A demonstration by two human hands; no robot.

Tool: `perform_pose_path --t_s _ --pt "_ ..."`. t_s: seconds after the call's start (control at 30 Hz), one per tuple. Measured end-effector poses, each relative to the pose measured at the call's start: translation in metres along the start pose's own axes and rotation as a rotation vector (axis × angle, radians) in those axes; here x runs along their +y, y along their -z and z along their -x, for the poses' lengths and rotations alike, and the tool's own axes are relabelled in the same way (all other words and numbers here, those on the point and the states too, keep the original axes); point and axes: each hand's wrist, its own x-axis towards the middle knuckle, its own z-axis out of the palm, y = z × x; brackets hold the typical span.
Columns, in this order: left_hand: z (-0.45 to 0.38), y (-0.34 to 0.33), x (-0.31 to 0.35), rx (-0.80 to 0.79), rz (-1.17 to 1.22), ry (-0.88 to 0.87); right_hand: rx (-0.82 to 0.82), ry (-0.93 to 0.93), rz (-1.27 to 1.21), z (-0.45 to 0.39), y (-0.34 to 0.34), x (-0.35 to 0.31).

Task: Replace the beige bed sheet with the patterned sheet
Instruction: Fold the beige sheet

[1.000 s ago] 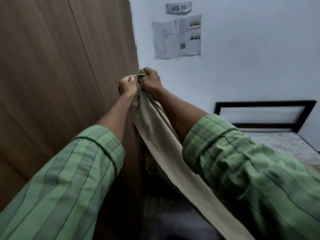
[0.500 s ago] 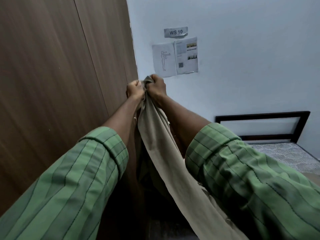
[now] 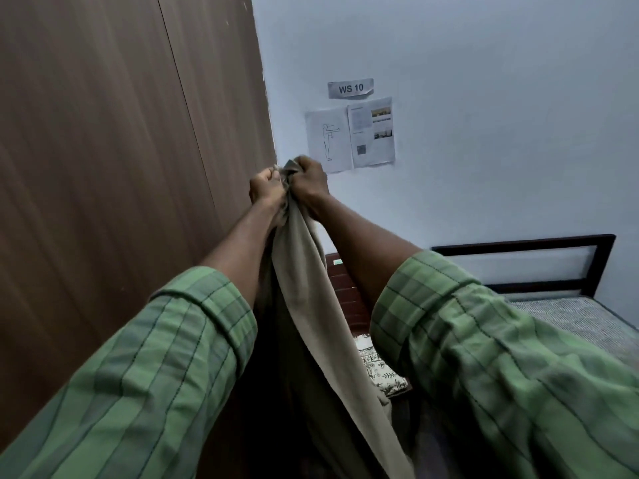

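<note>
Your left hand [image 3: 268,186] and right hand [image 3: 308,179] remain fisted around the gathered beige sheet [image 3: 304,271], now off the bare mattress [image 3: 567,319]; the patterned sheet [image 3: 378,371] has entered view below, ready next.

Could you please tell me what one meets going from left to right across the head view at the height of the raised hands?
Wooden wardrobe door → left hand → gathered top of the beige bed sheet → right hand → bare pale wall.
</note>
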Motion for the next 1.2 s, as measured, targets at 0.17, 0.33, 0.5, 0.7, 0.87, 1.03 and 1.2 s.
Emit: perform_pose_path --t_s 0.17,0.33,0.5,0.7,0.87,1.03,1.2 --pt "-0.002 -0.001 0.022 -0.006 0.071 -0.005 0.055 0.034 -0.028 -0.003 0.009 -0.016" --pt "-0.011 -0.013 0.08 0.045 0.233 -0.104 0.126 0.149 -0.06 -0.024 0.038 -0.056" --pt "-0.022 0.019 0.051 0.185 0.254 0.059 0.3 -0.071 -0.001 -0.044 0.097 -0.021" --pt "0.005 0.003 0.022 -0.1 -0.288 -0.046 -0.088 -0.128 0.04 -0.023 0.066 0.008" --pt "0.031 -0.015 0.001 -0.4 -0.874 -0.167 -0.342 -0.177 0.325 -0.016 0.082 0.035" --pt "0.055 -0.033 -0.024 -0.082 -0.833 0.051 -0.447 -0.253 0.922 -0.008 0.123 0.065" --pt "0.085 -0.082 -0.036 -0.193 -0.304 0.345 -0.754 -0.48 0.847 -0.005 0.15 0.1"
